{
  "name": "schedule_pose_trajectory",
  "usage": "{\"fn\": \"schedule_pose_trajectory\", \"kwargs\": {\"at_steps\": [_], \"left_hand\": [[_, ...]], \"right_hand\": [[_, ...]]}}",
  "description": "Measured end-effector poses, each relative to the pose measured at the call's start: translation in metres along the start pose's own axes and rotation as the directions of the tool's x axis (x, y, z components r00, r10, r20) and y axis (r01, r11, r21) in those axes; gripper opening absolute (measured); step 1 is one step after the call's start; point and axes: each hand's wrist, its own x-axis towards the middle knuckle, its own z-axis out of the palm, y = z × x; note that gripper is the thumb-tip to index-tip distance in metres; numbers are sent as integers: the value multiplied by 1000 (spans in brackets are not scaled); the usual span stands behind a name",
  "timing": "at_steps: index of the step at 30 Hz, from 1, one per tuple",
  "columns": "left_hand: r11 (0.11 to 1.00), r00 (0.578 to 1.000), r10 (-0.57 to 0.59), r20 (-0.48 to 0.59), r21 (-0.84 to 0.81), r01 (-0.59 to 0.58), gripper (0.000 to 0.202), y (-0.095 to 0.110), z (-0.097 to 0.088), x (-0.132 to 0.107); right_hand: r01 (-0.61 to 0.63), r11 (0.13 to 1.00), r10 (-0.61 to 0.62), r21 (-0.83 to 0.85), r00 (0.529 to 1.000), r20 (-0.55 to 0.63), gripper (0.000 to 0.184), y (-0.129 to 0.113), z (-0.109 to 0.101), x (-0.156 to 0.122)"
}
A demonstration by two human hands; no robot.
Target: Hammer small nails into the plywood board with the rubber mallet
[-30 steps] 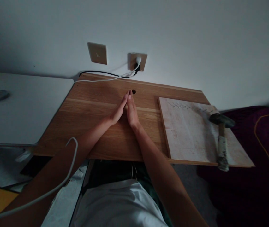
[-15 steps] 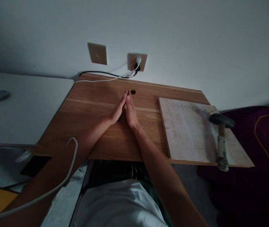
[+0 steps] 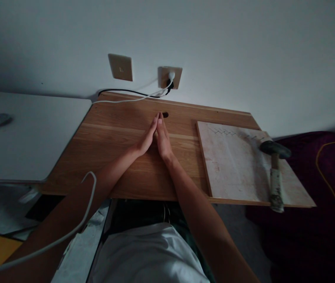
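Above the wooden desktop (image 3: 120,157), my left hand (image 3: 148,137) and my right hand (image 3: 164,142) meet at the fingertips, with their fingers stretched out straight. A gap shows between the palms near the wrists, and nothing is visible in either hand. Just beyond the fingertips is a dark oval hole (image 3: 165,114) in the desktop. To the right of my right hand lies a pale board (image 3: 232,165) with zigzag marks along its far edge. A hammer (image 3: 276,173) with a black head and a worn wrapped handle rests on that board, its handle end reaching past the front edge.
A white panel (image 3: 37,137) with a grey round fitting (image 3: 0,119) borders the desktop on the left. Cables (image 3: 132,96) run along the wall to a socket (image 3: 175,74). A white cable (image 3: 79,226) crosses before my left forearm. Dark purple fabric (image 3: 326,169) lies at right.
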Motion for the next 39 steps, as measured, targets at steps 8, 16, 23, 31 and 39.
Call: {"fn": "schedule_pose_trajectory", "kwargs": {"at_steps": [8, 16, 23, 31, 39], "left_hand": [[998, 999, 54, 7, -17, -53, 71, 25, 30, -9], [974, 954, 209, 215, -131, -184, 78, 58, 108, -9], [958, 876, 275, 396, -185, -217, 89, 81, 180, -33], [882, 838, 356, 413, 147, -447, 83, 71, 201, -31], [432, 714, 361, 600, 571, -698, 70, 50, 192, -50]], "right_hand": [[49, 999, -50, -12, 997, -61, 98, -15, -25, -9], [58, 998, -63, -26, 962, -266, 88, -33, -99, -66], [-20, 1000, 25, 15, 889, -456, 81, -40, -162, -115], [-106, 978, 14, -177, 890, -456, 81, -36, -205, -151], [-208, 707, -216, -676, 847, -486, 79, -39, -271, -187]]}}
